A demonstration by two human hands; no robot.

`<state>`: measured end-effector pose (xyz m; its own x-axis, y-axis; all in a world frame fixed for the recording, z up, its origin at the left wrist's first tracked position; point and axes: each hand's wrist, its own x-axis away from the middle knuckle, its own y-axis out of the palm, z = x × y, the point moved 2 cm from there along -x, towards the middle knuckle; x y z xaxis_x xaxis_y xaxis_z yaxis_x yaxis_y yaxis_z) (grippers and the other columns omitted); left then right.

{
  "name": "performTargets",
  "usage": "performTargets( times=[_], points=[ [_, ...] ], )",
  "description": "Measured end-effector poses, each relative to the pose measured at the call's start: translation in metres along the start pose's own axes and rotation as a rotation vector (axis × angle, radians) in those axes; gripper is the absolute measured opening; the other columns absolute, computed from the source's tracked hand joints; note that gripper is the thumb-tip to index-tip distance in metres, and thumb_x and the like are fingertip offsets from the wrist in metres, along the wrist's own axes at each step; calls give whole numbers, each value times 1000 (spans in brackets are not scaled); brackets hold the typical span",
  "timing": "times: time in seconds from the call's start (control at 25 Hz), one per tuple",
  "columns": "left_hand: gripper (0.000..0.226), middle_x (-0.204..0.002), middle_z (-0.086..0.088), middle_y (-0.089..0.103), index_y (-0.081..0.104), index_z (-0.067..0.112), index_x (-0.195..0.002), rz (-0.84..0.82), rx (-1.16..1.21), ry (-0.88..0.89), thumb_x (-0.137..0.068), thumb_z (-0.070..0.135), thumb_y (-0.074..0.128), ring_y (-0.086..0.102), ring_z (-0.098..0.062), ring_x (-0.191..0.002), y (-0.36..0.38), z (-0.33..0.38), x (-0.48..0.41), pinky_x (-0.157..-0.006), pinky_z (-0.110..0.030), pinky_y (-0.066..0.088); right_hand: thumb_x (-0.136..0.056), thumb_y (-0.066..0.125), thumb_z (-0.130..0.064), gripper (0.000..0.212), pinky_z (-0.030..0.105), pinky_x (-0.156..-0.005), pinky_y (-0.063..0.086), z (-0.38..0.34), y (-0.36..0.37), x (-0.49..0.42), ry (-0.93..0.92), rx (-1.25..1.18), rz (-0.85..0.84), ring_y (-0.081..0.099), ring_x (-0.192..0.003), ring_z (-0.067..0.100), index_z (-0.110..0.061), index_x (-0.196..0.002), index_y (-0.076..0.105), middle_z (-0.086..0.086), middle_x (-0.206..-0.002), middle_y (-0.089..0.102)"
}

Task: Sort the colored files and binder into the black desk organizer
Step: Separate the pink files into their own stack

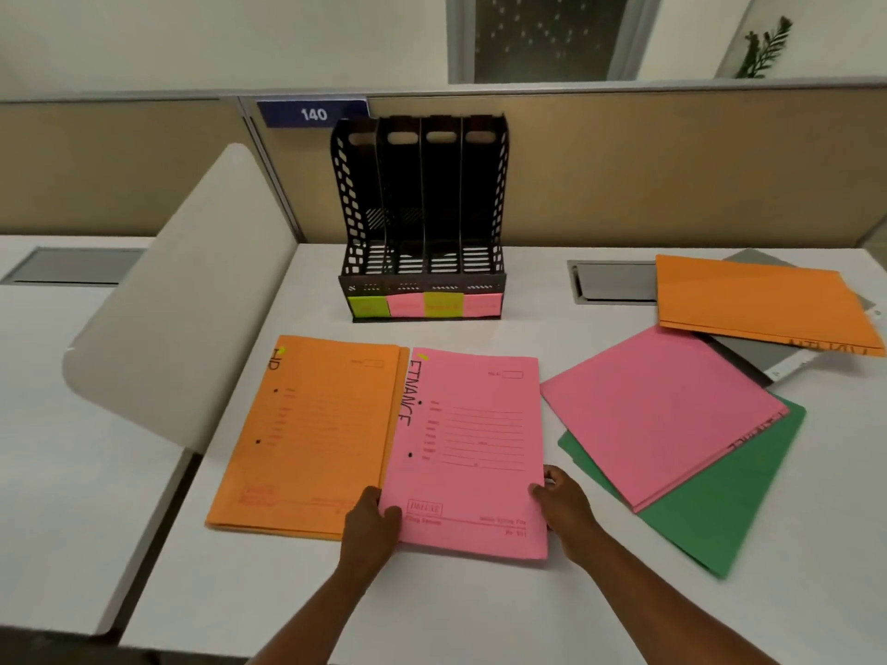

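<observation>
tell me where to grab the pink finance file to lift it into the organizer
Grip the pink FINANCE file by its two long side edges near the bottom, one hand from each side, where the left hand and right hand sit now. It lies flat, overlapping the orange file, so those edges are probably easiest to reach.

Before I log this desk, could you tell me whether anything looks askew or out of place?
Nothing is damaged. The organizer stands empty, and the right-hand files lie askew: a pink file skewed over a green one, an orange file over a grey binder. Both hands hold the FINANCE file.
</observation>
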<state>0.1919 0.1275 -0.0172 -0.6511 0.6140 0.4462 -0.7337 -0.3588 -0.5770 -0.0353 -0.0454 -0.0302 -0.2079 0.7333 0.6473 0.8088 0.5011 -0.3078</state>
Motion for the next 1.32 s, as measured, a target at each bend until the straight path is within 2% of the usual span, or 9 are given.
performTargets(
  times=[0.12,0.24,0.32,0.4,0.48,0.8,1.08,1.2,1.32],
  points=[
    [38,-112,-8,60,47,12,-123,42,-298,109,-89,23,58,60,-24,-94,0,-1,1,-73,-34,51,-96,53,-17,21,43,-88,55,2,4,-4,-17,157,101,65,-100,26,-19,-116,59,5,-115,69],
    [67,-143,-15,43,34,14,-147,69,-607,343,-89,41,55,45,-30,-126,11,6,3,-101,-40,44,-95,55,-21,20,32,-78,48,0,5,-4,-56,278,160,61,-92,22,-18,-115,56,5,-116,69],
    [84,-164,-18,4,7,18,-158,-20,-730,440,-92,54,45,10,-37,-150,26,12,-1,-121,-48,18,-95,59,-25,24,29,-75,45,-1,6,-3,-78,353,184,60,-88,21,-18,-117,53,6,-115,69],
    [92,-159,-12,-30,-19,27,-154,-131,-794,498,-91,63,38,-24,-35,-148,44,15,-7,-121,-51,-7,-94,61,-29,31,28,-75,45,-1,5,0,-94,447,203,64,-92,24,-18,-121,50,6,-115,69],
    [93,-154,-11,-40,-27,29,-150,-200,-851,519,-90,68,33,-36,-37,-142,59,14,-10,-118,-54,-16,-93,61,-34,36,28,-76,46,-1,2,4,-106,528,230,66,-99,25,-19,-124,51,4,-115,69],
    [96,-152,-18,-41,-25,21,-152,-227,-936,474,-91,70,30,-34,-44,-141,67,14,-13,-118,-60,-12,-93,64,-33,24,31,-72,52,-1,-52,22,-306,617,431,64,-96,25,-16,-110,62,7,-110,62],
    [87,-163,-20,-9,5,14,-156,-255,-940,485,-92,53,51,-3,-41,-151,115,88,5,-123,-54,7,-88,71,-23,25,30,-77,49,30,-126,17,-234,364,497,60,-86,23,-10,-108,66,14,-110,62],
    [85,-164,-17,-8,5,16,-157,-297,-867,587,-94,54,49,-4,-37,-152,162,123,19,-122,-49,6,-86,72,-23,38,36,-94,48,49,-150,21,-270,482,479,57,-113,30,-9,-120,63,14,-127,58],
    [85,-165,-16,0,9,16,-156,-308,-833,675,-93,54,51,2,-36,-152,211,158,31,-122,-48,10,-91,62,-35,57,40,-109,41,70,-174,28,-221,739,355,35,-142,30,-13,-141,47,14,-156,33]
  ],
)
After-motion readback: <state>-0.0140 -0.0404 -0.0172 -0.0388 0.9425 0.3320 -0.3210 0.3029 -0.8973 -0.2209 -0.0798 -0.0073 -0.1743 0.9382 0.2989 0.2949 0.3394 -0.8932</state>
